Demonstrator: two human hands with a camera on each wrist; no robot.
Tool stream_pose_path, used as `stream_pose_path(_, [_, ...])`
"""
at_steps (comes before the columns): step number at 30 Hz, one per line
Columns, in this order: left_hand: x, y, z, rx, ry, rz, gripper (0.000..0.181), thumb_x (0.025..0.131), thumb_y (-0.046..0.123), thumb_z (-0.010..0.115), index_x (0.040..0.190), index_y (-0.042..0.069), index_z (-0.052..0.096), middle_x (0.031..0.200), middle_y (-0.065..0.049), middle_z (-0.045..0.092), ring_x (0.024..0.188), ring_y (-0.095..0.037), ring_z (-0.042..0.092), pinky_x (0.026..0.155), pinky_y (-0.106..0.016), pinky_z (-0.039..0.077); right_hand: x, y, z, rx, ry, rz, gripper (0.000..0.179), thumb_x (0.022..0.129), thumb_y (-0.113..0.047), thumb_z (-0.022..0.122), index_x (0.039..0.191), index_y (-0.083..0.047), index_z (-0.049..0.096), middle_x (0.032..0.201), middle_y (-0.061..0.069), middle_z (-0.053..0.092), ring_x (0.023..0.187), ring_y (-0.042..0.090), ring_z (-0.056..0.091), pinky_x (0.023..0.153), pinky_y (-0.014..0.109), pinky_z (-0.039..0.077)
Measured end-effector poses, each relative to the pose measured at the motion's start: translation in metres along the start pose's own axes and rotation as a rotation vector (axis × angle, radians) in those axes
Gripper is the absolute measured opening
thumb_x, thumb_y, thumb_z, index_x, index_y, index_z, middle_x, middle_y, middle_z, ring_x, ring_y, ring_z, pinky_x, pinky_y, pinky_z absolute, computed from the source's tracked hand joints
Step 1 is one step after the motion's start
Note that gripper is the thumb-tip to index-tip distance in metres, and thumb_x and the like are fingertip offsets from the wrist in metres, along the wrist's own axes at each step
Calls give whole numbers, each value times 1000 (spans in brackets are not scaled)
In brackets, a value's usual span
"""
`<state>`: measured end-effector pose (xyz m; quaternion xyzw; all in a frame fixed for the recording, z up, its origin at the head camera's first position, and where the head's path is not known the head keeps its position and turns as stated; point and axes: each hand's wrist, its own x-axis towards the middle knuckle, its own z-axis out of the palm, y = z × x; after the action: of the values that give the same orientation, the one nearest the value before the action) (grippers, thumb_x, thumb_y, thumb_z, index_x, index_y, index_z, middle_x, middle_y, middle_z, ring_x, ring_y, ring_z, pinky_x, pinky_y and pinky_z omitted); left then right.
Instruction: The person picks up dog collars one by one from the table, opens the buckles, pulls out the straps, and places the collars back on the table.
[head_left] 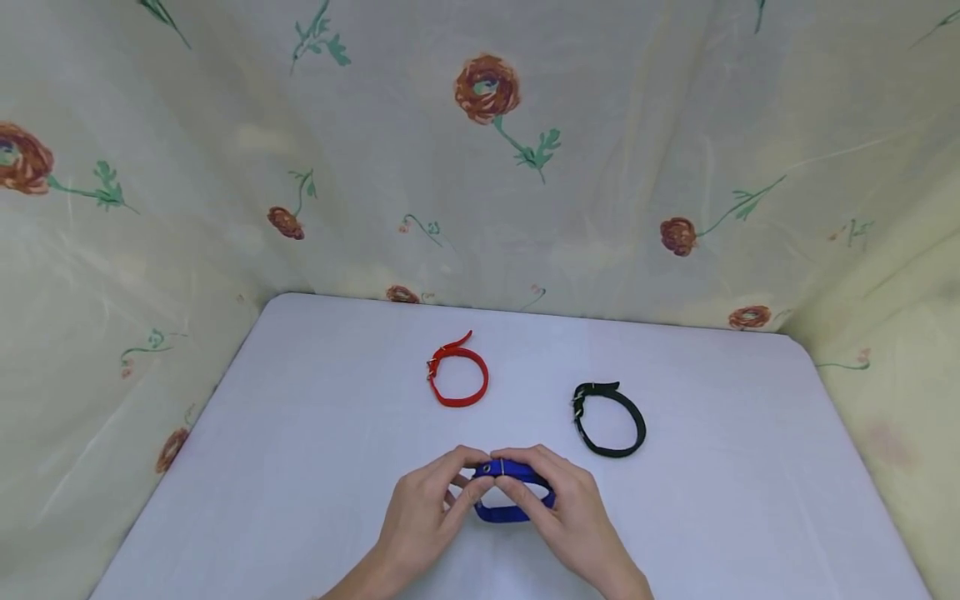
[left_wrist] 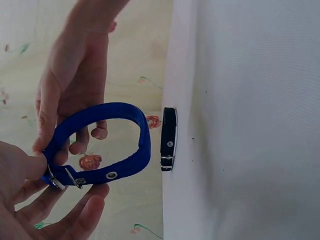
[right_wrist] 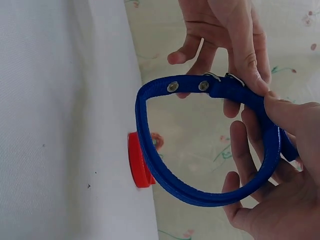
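A blue buckled collar (head_left: 504,515), with metal eyelets and closed into a loop, is held up above the near middle of the white table. My left hand (head_left: 422,510) pinches it by the metal buckle (left_wrist: 57,182), thumb on one side and fingers on the other. From the other side, my right hand (head_left: 568,507) grips the same band between thumb and fingers, its thumb tip close to the left one. In the right wrist view, the strap's free end (right_wrist: 288,147) sticks out by the right palm. The fingers partly hide the buckle in the head view.
Beyond my hands a red collar (head_left: 457,402) lies looped on the white table (head_left: 322,433). A black collar (head_left: 639,423) lies to the right. Flower-printed curtain (head_left: 600,167) surrounds the table's back and sides.
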<state>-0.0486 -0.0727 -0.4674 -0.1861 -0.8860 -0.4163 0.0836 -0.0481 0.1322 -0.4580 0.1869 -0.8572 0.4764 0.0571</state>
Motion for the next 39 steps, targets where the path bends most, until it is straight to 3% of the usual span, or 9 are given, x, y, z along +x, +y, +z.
stream_pose_path(12, [0, 4, 5, -112, -20, -95, 15, 111, 36, 60, 121, 27, 67, 113, 8, 82, 85, -6, 76, 67, -18, 58, -4, 2, -6, -59, 67, -34, 22, 102, -24, 76, 123, -28, 74, 114, -14, 79, 100, 2, 74, 84, 26, 62])
stream_pose_path(19, [-3, 2, 5, -241, -45, -168, 11, 110, 28, 63, 121, 26, 65, 113, -2, 83, 79, -19, 79, 62, -22, 60, -5, 1, -7, -73, 76, -48, 21, 100, -23, 78, 120, -27, 75, 111, -15, 80, 96, -1, 73, 83, 26, 60])
stream_pose_path(27, [-3, 2, 7, -387, -92, -188, 13, 112, 24, 58, 123, 17, 60, 118, -14, 83, 83, -20, 82, 59, -34, 63, -7, 2, -11, -27, 71, -27, 19, 100, -24, 77, 119, -25, 75, 109, -13, 80, 96, -1, 75, 83, 25, 63])
stream_pose_path(34, [-6, 2, 7, -456, -113, -252, 16, 115, 23, 53, 126, 13, 56, 122, -18, 81, 84, -29, 82, 61, -37, 64, -7, 1, -9, -38, 73, -15, 19, 101, -25, 77, 120, -26, 75, 104, -14, 77, 81, -3, 62, 69, 20, 55])
stream_pose_path(39, [-5, 1, 6, -457, -159, -254, 25, 115, 28, 53, 138, 17, 54, 123, -18, 80, 80, -18, 80, 62, -36, 64, -8, 2, -10, -47, 79, -28, 19, 101, -23, 76, 120, -26, 75, 94, -16, 70, 74, -3, 54, 62, 18, 49])
